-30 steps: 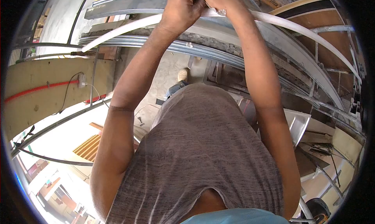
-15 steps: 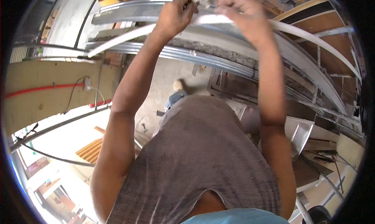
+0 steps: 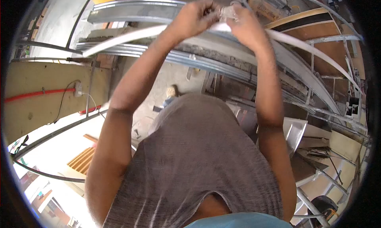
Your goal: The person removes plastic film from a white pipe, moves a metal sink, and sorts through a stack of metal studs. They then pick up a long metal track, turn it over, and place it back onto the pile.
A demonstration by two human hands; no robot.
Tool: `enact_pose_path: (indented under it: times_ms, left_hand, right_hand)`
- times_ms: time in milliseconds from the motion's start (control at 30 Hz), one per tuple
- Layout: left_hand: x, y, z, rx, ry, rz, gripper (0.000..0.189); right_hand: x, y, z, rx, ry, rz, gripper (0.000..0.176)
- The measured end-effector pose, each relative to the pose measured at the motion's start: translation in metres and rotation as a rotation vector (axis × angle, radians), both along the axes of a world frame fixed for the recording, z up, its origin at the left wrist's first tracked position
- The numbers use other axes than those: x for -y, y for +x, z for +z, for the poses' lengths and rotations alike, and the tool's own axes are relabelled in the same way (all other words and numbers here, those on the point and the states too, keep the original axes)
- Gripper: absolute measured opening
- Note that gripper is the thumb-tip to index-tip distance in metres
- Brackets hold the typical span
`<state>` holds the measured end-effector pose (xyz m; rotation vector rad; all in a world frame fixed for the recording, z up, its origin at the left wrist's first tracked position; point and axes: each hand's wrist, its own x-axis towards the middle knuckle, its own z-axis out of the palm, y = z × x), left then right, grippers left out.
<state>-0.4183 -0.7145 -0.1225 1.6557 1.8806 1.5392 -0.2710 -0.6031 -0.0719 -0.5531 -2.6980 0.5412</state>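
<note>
Both hands are raised in front of me, above a long white strip (image 3: 305,45) that curves across the view. A crumpled piece of clear plastic (image 3: 228,13) sits between them. My right hand (image 3: 247,29) has its thumb and fingers closed on this plastic. Close by on the left, my left hand (image 3: 194,19) is curled, its fingertips pinched together right at the plastic's edge. What those left fingers hold is hidden. The strip passes behind both wrists.
Long metal channels (image 3: 131,16) and a stack of thin metal profiles (image 3: 222,66) lie beyond and below the hands. Metal scaffold bars (image 3: 333,38) stand on the right. At the left is a beige panel (image 3: 43,81) with a red conduit (image 3: 29,94).
The clear plastic has moved right and nearer to me, into my right fingers. My left hand has shifted right and my right hand slightly lower. The view has moved a little.
</note>
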Motion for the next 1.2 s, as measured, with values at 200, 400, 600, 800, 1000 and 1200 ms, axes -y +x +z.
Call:
enact_pose_path:
  times_ms: [200,400,600,800,1000,1200]
  left_hand:
    - [0.008,-0.007,0.024,-0.010,0.107,-0.006,0.007]
    - [0.020,-0.039,0.009,0.064,-0.013,0.047,0.010]
    - [0.119,-0.096,-0.001,0.525,0.262,0.204,0.017]
    - [0.363,-0.094,-0.190,0.303,-0.050,1.055,0.024]
    - [0.486,0.143,-0.385,1.498,-0.121,1.583,0.039]
    - [0.484,0.199,-0.391,1.536,-0.549,1.865,0.039]
  right_hand:
    - [0.003,-0.005,-0.003,-0.262,-0.137,0.203,0.012]
    - [-0.023,0.017,-0.006,-0.182,0.303,0.057,0.039]
    - [-0.060,0.012,-0.045,0.425,0.383,-0.127,0.040]
    - [-0.121,-0.009,-0.131,0.527,0.307,-0.149,0.057]
    - [-0.087,-0.037,-0.144,0.521,0.505,0.086,0.053]
    - [-0.052,-0.057,-0.156,0.609,0.495,0.167,0.055]
